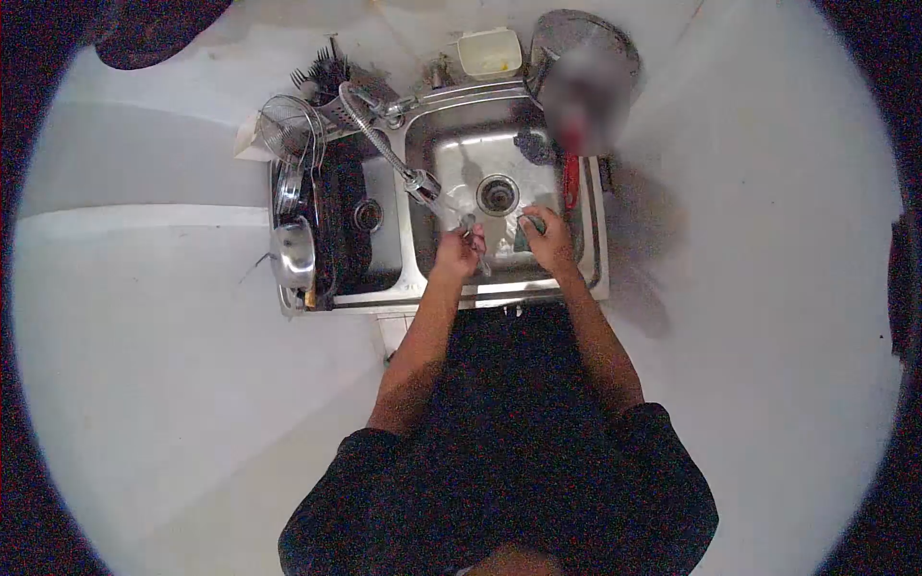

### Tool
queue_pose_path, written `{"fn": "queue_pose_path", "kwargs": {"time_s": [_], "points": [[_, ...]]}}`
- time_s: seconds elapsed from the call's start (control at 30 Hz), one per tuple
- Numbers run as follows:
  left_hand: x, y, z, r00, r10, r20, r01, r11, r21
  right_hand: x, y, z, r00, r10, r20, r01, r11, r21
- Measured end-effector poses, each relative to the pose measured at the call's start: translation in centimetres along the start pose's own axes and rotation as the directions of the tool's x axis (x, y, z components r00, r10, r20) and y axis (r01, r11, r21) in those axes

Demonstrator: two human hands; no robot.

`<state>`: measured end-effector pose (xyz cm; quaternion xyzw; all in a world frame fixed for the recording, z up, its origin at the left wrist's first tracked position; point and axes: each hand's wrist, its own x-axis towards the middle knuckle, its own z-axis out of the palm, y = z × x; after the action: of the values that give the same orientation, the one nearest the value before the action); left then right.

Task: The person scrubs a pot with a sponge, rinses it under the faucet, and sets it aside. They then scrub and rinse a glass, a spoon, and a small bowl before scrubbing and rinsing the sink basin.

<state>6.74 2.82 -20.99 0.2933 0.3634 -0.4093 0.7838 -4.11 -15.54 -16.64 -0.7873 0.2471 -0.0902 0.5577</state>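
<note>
My left hand (459, 253) is closed around a small shiny utensil (468, 222), which looks like a spoon; the fingers hide much of it. Water runs from the faucet head (423, 185) onto this hand. My right hand (549, 244) is at the right of the same basin, its thumb and fingers closed on a dark green scouring pad (523, 233). Both hands are over the near part of the large steel basin (442, 144). The drain (497, 195) lies just beyond them, between the two hands.
A smaller basin (384, 259) adjoins on the left, with a rack of dishes, a strainer (285, 125) and a steel pot (294, 255). Forks (327, 72) stand in a holder behind. A dark cloth-like clump (535, 147), a red-handled item (570, 180) and a pale tub (490, 54) are farther back.
</note>
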Motion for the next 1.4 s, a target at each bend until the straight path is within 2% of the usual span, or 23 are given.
{"fn": "queue_pose_path", "kwargs": {"time_s": [0.07,0.17,0.3,0.4,0.5,0.57,0.63,0.73,0.8,0.83,0.93,1.03,1.13,1.2,1.27,1.33,1.4], "points": [[0.1,0.1,-0.4,1.000,-0.007,-0.014,0.007,1.000,0.010,0.0,-0.4,-0.1,0.999,0.050,0.020,-0.051,0.998,0.034],[1.0,0.7,-1.4,1.000,-0.022,0.022,0.021,0.999,0.025,0.4,1.6,0.6,0.993,-0.101,-0.058,0.099,0.994,-0.045],[1.6,1.1,-1.5,0.994,-0.050,0.097,0.043,0.997,0.070,0.1,1.0,0.3,0.997,-0.048,-0.065,0.046,0.999,-0.026],[1.6,1.3,-0.1,0.999,-0.030,0.033,0.031,0.999,-0.012,-0.1,0.8,0.2,0.997,-0.034,-0.066,0.033,0.999,-0.016],[2.3,2.4,1.8,0.996,-0.039,0.080,0.049,0.990,-0.131,0.0,1.3,0.4,0.995,-0.046,-0.088,0.046,0.999,-0.002],[2.6,3.4,2.8,0.992,-0.041,0.118,0.057,0.989,-0.137,0.0,1.9,0.5,0.993,-0.081,-0.091,0.079,0.997,-0.020],[5.2,4.9,2.0,0.986,-0.068,0.153,0.095,0.980,-0.174,-0.1,2.3,0.7,0.996,-0.026,-0.089,0.023,0.999,-0.035],[5.7,5.6,2.5,0.954,-0.054,0.296,0.090,0.990,-0.109,-0.1,2.8,0.6,0.995,-0.017,-0.099,0.012,0.999,-0.047],[5.6,6.0,3.3,0.955,-0.049,0.293,0.050,0.999,0.004,-0.2,2.6,0.4,0.994,-0.037,-0.107,0.032,0.999,-0.042],[5.6,6.0,3.6,0.956,-0.049,0.290,0.032,0.998,0.061,-0.3,2.6,0.2,0.993,-0.048,-0.110,0.044,0.998,-0.038],[6.3,4.8,3.1,0.980,0.165,0.115,-0.179,0.975,0.128,-0.3,3.2,0.2,0.992,-0.064,-0.109,0.061,0.998,-0.033],[3.7,3.7,2.3,0.981,0.149,0.124,-0.175,0.956,0.236,-0.3,2.5,-0.3,0.997,-0.021,-0.080,0.017,0.999,-0.046],[4.0,3.1,-0.4,0.980,0.199,-0.003,-0.179,0.890,0.419,-0.5,0.9,-0.5,0.997,0.037,-0.065,-0.042,0.997,-0.062],[4.3,1.2,-2.6,0.904,0.408,0.127,-0.406,0.731,0.549,-0.3,1.2,-0.3,0.998,0.038,-0.058,-0.040,0.998,-0.041],[3.9,0.5,-3.7,0.899,0.422,0.118,-0.425,0.774,0.470,-0.1,1.7,0.1,0.999,0.002,-0.050,-0.002,1.000,0.007],[1.7,0.7,-1.9,0.972,0.235,-0.005,-0.231,0.961,0.151,-0.4,0.5,-0.4,0.999,-0.014,-0.047,0.013,1.000,-0.011],[3.0,0.7,-3.1,0.946,0.314,0.084,-0.325,0.890,0.320,-0.1,0.8,0.0,0.996,-0.036,-0.078,0.033,0.999,-0.035]]}}
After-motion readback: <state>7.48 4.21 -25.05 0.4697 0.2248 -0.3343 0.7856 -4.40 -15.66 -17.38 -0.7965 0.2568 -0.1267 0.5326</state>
